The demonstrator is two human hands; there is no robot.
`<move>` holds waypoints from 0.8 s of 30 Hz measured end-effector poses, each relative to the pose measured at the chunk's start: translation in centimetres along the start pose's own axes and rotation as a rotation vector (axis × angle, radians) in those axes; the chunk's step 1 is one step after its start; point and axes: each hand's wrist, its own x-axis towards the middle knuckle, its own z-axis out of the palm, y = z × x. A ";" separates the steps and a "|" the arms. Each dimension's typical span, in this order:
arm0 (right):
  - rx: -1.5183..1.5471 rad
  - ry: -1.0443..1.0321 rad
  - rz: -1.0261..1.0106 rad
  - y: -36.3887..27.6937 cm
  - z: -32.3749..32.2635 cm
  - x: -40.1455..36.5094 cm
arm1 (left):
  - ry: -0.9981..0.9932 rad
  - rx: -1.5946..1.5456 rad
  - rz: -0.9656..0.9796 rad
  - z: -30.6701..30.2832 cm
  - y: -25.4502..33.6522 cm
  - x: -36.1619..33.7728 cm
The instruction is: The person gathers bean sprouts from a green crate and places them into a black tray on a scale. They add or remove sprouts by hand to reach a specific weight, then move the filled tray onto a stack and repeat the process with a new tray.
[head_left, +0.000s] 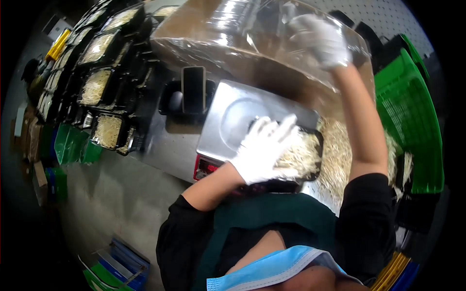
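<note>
My left hand [267, 150], in a white glove, lies over the left part of a black tray filled with bean sprouts [306, 155]. Its fingers are spread apart on the sprouts. The tray sits at the right side of a steel-topped scale [238, 121] with a red display. My right hand [323, 41], gloved too, is over a cardboard box [272, 65] lined with clear plastic. Motion blurs its fingers, so whether they hold anything cannot be made out. Stacked clear plastic lids [233, 17] are in the box, left of this hand.
Many filled black trays [97, 87] are stacked at the left. A phone [194, 89] leans in a black tray behind the scale. Loose bean sprouts [335, 150] are heaped right of the scale, beside a green crate [407, 111].
</note>
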 end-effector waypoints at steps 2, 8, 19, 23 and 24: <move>0.797 0.178 0.241 1.1 -3.8 -6.5 | 0.173 -0.133 0.034 -0.7 -0.5 -0.5; 1.167 -0.008 0.235 -2.6 -4.1 -22.8 | 0.387 -1.134 0.046 -2.7 -0.8 0.3; 1.253 0.337 0.524 5.6 8.7 -25.8 | 0.012 -0.759 -0.745 -3.1 3.7 1.2; 0.947 0.242 0.507 4.5 10.8 -23.2 | 0.346 -0.222 -0.498 1.4 -4.3 0.9; 0.902 0.215 0.439 3.8 10.4 -22.7 | 0.345 -0.221 -0.492 1.6 -4.1 1.0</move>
